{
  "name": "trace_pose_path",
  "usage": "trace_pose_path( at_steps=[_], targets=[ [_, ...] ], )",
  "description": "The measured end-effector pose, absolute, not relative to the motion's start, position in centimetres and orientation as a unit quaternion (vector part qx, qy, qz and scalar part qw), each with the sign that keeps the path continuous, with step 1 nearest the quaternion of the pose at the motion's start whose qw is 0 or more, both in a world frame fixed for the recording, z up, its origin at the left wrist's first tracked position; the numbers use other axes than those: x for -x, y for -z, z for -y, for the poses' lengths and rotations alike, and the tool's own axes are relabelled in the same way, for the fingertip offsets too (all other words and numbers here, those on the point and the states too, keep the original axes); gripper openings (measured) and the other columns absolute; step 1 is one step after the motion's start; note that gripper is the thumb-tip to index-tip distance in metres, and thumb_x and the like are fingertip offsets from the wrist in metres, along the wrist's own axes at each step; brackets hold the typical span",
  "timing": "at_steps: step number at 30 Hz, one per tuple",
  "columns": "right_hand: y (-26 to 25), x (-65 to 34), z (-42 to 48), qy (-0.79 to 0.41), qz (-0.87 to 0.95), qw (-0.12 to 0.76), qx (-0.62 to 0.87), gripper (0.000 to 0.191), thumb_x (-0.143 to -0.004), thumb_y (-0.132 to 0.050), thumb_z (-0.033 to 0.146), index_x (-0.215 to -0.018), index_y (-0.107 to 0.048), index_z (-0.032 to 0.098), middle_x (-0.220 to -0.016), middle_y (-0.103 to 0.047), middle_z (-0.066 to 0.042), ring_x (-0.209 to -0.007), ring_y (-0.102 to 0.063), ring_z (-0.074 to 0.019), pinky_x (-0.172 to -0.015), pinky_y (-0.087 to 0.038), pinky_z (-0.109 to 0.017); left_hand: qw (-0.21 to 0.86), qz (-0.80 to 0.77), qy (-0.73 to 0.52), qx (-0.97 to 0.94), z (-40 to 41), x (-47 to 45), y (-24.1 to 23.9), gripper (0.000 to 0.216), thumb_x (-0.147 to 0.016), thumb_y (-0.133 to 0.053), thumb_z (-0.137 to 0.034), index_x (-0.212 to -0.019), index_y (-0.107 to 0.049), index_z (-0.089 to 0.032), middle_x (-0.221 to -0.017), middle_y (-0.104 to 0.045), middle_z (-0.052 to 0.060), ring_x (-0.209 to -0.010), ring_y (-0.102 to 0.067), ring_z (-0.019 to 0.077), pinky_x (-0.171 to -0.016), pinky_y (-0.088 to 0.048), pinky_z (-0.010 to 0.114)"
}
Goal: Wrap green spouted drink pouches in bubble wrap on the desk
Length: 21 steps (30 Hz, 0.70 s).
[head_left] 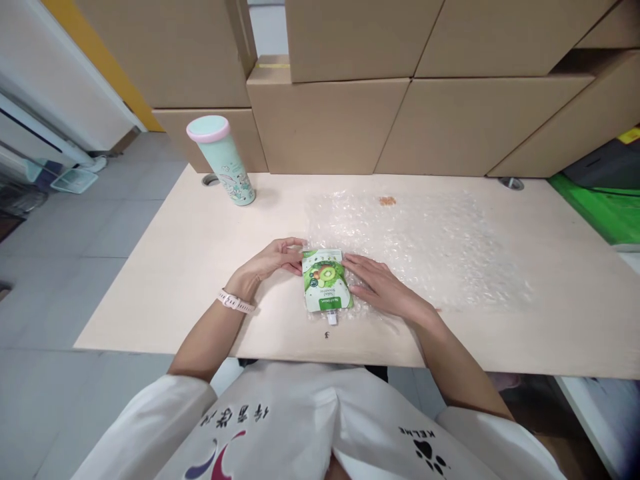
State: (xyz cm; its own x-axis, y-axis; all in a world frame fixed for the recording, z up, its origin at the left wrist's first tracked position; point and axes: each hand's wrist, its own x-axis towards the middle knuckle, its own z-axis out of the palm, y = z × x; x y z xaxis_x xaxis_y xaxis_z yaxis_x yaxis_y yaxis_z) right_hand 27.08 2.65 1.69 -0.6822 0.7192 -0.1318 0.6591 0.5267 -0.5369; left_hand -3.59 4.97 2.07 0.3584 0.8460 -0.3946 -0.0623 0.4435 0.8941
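Observation:
A green and white smoothie pouch with a kiwi picture lies flat on the left end of a clear bubble wrap sheet. Its white spout cap points toward me. My left hand is at the pouch's left side, its fingers bent together at the wrap's left edge. The thin film between those fingertips is hard to make out. My right hand rests on the wrap with fingers stretched out, their tips touching the pouch's right edge.
A mint tumbler with a pink rim stands at the table's back left. Stacked cardboard boxes wall off the far side. The pale table has cable holes at its back corners. Something green lies beyond the right edge.

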Motion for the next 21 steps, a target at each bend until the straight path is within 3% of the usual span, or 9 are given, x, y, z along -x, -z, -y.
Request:
trace_pose_path(
  at_steps=[8, 17, 21],
  targets=[
    [-1.7, -26.7, -2.4, -0.289, 0.870, 0.063, 0.395, 0.069, -0.099, -0.045, 0.059, -0.160, -0.027, 0.033, -0.169, -0.027, -0.006, -0.155, -0.021, -0.0306, -0.123, -0.023, -0.055, 0.742, -0.398, -0.346, -0.415, -4.8, 2.6, -1.4, 0.062, -0.062, -0.090, -0.012, -0.118, -0.063, -0.013, -0.093, -0.075, 0.005, -0.072, -0.069, 0.0124, -0.069, -0.058, 0.026],
    [-1.2, -25.7, -2.0, -0.261, 0.870, 0.088, 0.408, 0.075, -0.096, -0.047, 0.064, -0.160, -0.027, 0.029, -0.164, -0.034, -0.011, -0.153, -0.027, -0.0314, -0.121, -0.025, -0.056, 0.728, -0.402, -0.384, -0.400, -4.4, 1.7, -1.2, 0.055, -0.063, -0.093, -0.021, -0.108, -0.062, -0.014, -0.071, -0.068, -0.003, -0.054, -0.061, 0.0078, -0.054, -0.052, 0.019],
    [-1.3, -25.4, -1.7, -0.248, 0.874, 0.089, 0.408, 0.074, -0.098, -0.045, 0.063, -0.160, -0.026, 0.029, -0.165, -0.033, -0.012, -0.153, -0.026, -0.0318, -0.121, -0.027, -0.055, 0.707, -0.444, -0.341, -0.432, -4.2, 1.7, -1.6, 0.051, -0.067, -0.091, -0.032, -0.103, -0.060, -0.015, -0.071, -0.069, -0.001, -0.055, -0.065, 0.0124, -0.052, -0.056, 0.024]
  ],
)
